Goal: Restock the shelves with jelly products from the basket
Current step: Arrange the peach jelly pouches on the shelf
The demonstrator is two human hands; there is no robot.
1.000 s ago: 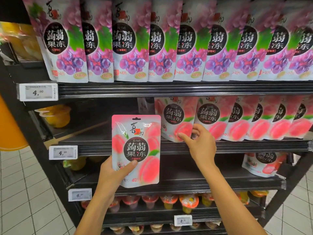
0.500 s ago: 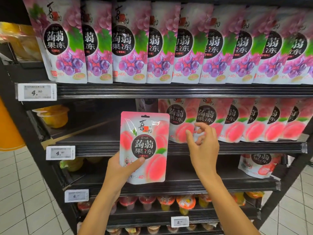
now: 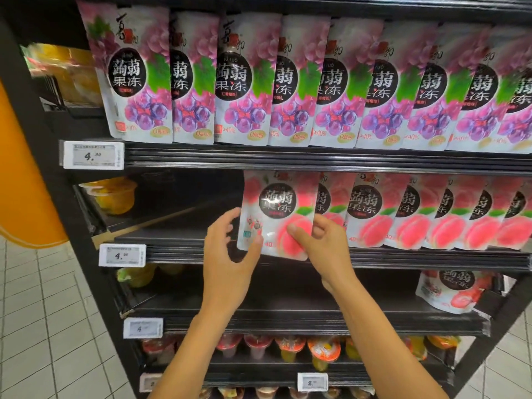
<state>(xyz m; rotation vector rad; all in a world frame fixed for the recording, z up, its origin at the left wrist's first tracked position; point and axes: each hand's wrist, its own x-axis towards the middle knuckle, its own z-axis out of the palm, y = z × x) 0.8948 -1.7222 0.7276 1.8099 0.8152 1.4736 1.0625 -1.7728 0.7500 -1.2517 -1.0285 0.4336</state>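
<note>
- The pink-and-white plastic peach jelly pouch (image 3: 276, 208) is upright at the front edge of the black metal middle shelf (image 3: 184, 253), its bottom hanging over that edge.
- It is just beside the left end of the row of matching peach pouches (image 3: 371, 214).
- The right hand (image 3: 324, 244) pinches its lower right corner, thumb in front.
- The left hand (image 3: 227, 254) lays its thumb on the lower left corner with its fingers loosely curled. I cannot tell whether this grip has hold of it.

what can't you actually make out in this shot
Head view:
basket: outside the frame.
left hand on the peach pouch: gripping or only touching, blurred.
right hand: fingertips hidden behind that pouch.
price tag small print: too small.
jelly cups: blurred, lowest row cut off by the bottom edge.
</note>
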